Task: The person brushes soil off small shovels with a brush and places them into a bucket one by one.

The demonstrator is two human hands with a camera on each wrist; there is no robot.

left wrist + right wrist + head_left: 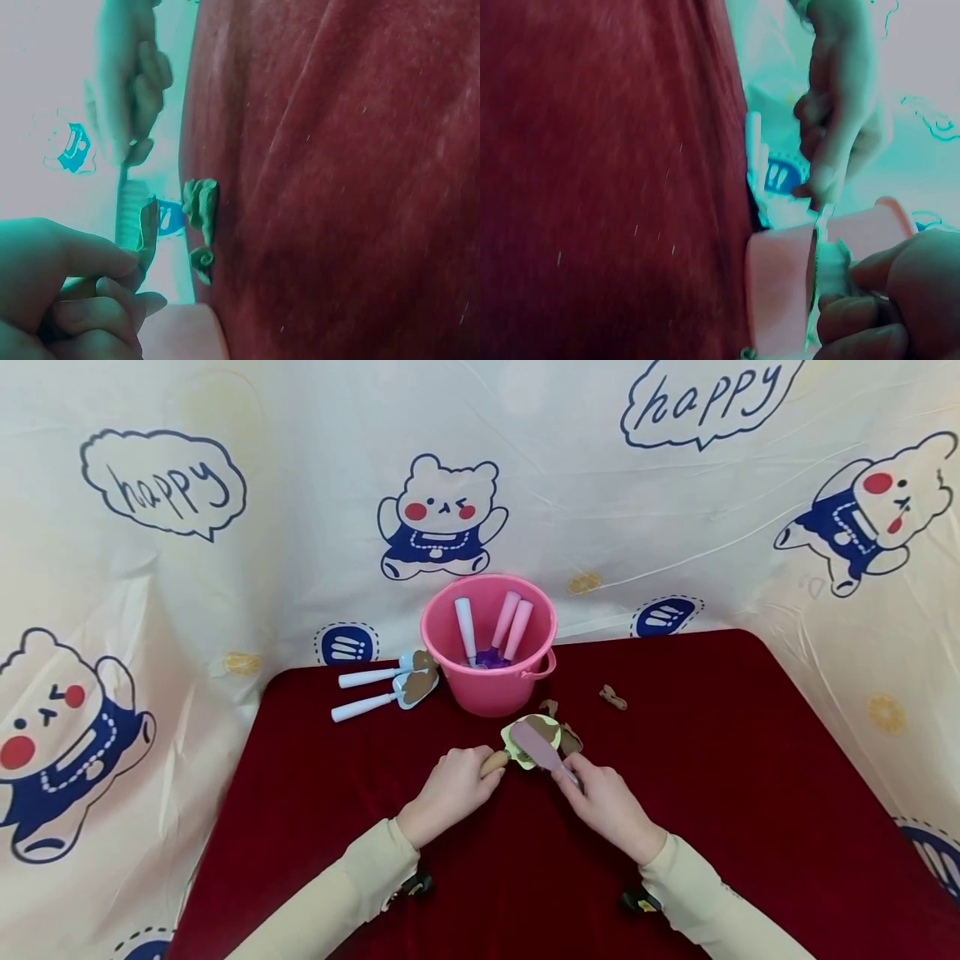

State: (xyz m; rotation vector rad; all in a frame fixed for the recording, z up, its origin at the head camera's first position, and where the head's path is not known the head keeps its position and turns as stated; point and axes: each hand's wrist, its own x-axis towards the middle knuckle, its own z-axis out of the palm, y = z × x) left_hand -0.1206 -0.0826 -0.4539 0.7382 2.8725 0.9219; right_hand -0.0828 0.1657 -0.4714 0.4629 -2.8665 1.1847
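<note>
My left hand (457,785) grips the wood-coloured handle of a light green toy shovel (507,737), whose blade carries brown clay (546,727). My right hand (611,797) pinches a flat mauve scraper (536,745), which lies across the shovel blade over part of the clay. Seen from the left wrist, the shovel stands edge-on in front of the left fingers, with the scraper (129,214) close beside it. From the right wrist, the right hand (900,300) is at the lower right, and the left hand (844,105) reaches down from above.
Behind the hands stands a pink bucket (491,693) holding several handled tools. Two blue shovels (415,689) with white handles and brown clay lie to its left. Loose clay scraps (572,739) lie beside the green shovel, and another clay piece (613,697) lies farther right on the dark red cloth (712,760).
</note>
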